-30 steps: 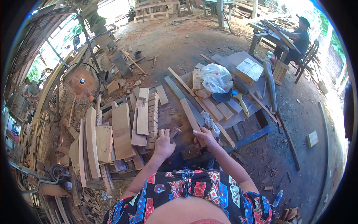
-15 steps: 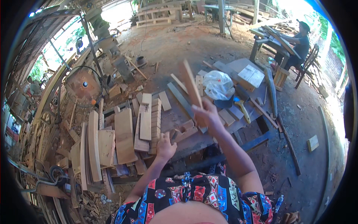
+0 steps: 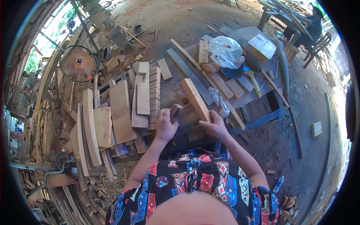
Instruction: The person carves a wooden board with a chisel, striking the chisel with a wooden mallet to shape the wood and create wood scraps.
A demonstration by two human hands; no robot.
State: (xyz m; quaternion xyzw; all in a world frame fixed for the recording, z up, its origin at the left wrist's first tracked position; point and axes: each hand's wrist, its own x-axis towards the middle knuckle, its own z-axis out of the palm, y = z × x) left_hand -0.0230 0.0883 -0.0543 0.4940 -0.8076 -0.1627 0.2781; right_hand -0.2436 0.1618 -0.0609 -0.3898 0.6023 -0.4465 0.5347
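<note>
My right hand (image 3: pixel 215 125) is closed on the near end of a light wooden board (image 3: pixel 195 99), its thumb on one side. The board slants away from me above the workbench, its far end tipped up to the left. My left hand (image 3: pixel 166 124) is wrapped round a short dark wooden piece (image 3: pixel 176 111) with a pale rounded end; most of it is hidden in the fist. Just left of that hand, a row of notched wooden blocks (image 3: pixel 154 93) lies beside flat boards (image 3: pixel 143 98). A crumpled pale rag or bag (image 3: pixel 219 102) lies right of the held board.
Wider planks (image 3: pixel 122 108) and curved boards (image 3: pixel 91 127) cover the bench's left side. Farther right are a clear plastic bag (image 3: pixel 225 50), a yellow-handled brush (image 3: pixel 254 83) and a pale box (image 3: pixel 262 47). A person (image 3: pixel 313 28) sits at another table, far right.
My right hand has come down and nearer with the board, which was raised almost upright before. The left hand keeps its grip on the dark piece. The view has tipped downward.
</note>
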